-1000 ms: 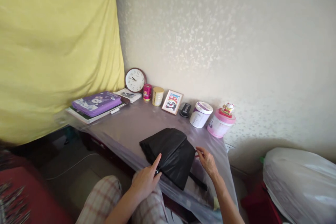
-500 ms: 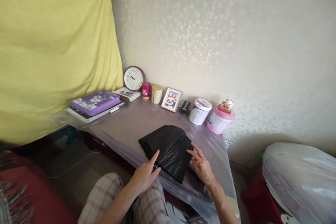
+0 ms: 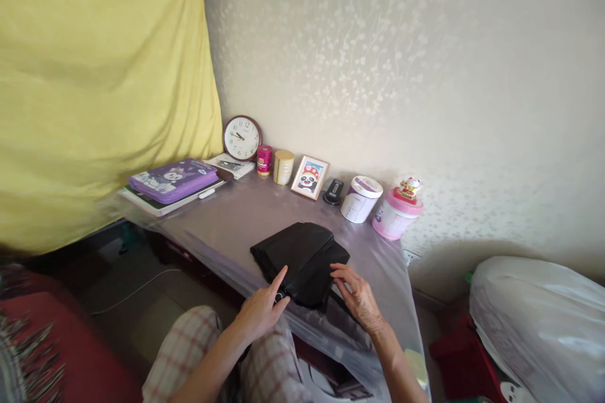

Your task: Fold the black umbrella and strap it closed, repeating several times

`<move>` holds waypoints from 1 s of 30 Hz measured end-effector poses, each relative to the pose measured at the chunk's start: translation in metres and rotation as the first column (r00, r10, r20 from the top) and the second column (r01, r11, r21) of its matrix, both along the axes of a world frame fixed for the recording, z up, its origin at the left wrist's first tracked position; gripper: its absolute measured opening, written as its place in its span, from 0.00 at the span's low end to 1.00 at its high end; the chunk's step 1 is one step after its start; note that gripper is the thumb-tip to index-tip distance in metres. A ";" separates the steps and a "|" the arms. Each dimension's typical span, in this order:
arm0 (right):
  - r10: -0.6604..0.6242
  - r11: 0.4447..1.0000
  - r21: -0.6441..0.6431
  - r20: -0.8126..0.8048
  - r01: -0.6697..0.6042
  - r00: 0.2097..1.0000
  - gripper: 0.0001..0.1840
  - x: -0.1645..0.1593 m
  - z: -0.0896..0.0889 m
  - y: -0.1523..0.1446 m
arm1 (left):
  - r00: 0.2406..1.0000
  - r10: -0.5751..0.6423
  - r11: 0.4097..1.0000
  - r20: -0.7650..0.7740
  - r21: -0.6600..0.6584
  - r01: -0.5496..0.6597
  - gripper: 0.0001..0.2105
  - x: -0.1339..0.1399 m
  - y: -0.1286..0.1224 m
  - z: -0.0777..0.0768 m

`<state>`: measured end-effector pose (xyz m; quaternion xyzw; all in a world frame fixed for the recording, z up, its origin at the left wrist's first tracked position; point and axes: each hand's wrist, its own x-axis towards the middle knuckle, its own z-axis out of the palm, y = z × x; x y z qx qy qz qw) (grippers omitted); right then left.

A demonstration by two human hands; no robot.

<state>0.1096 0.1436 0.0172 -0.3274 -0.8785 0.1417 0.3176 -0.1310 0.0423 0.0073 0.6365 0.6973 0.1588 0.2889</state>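
A black folding umbrella (image 3: 297,258), its cloth loose and spread in flat folds, lies across the front part of the table. My left hand (image 3: 259,312) is closed round its handle end at the near edge, with the index finger stretched along the cloth; a small shiny ring shows between finger and thumb. On the right side, my right hand (image 3: 357,296) has its fingers bent together at the edge of the umbrella's cloth. A dark strip, perhaps a strap, runs below these fingers. Most of the handle is hidden by my left hand.
Along the wall stand a clock (image 3: 242,138), a pink can (image 3: 265,160), a yellow jar (image 3: 283,168), a picture frame (image 3: 309,177), a white tub (image 3: 362,199) and a pink tub (image 3: 397,214) with a figurine. A purple case (image 3: 172,181) lies left on the plastic-covered table (image 3: 227,227).
My right hand's fingers have drawn in from spread to bent together at the cloth's edge. The near right flap of the umbrella has been folded up. My left hand has hardly moved.
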 end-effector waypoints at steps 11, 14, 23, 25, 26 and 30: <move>-0.021 1.000 -0.017 -0.152 0.019 0.988 0.10 -0.029 0.010 0.018 | 0.999 0.010 1.000 -0.054 -0.026 -0.011 0.30 0.002 0.001 -0.001; -0.012 1.000 0.010 -0.144 0.014 0.989 0.10 -0.036 0.012 0.021 | 0.998 0.012 1.000 -0.059 -0.019 -0.013 0.30 0.002 0.002 -0.001; -0.016 0.997 0.071 -0.131 0.025 0.991 0.09 -0.039 0.014 0.023 | 0.998 0.033 0.999 -0.050 0.011 -0.032 0.30 0.001 0.002 -0.007; -0.027 0.996 0.079 -0.123 0.037 0.992 0.09 -0.041 0.017 0.024 | 0.999 0.033 0.999 -0.042 0.023 -0.032 0.30 0.001 0.002 -0.006; -0.035 0.995 0.087 -0.123 0.045 0.992 0.09 -0.042 0.020 0.024 | 0.999 0.033 0.999 -0.036 0.032 -0.032 0.29 0.000 0.001 -0.005; -0.032 0.986 0.156 -0.139 0.054 0.990 0.09 -0.056 0.033 0.029 | 1.000 0.025 0.998 -0.016 0.065 -0.024 0.29 -0.001 -0.001 -0.001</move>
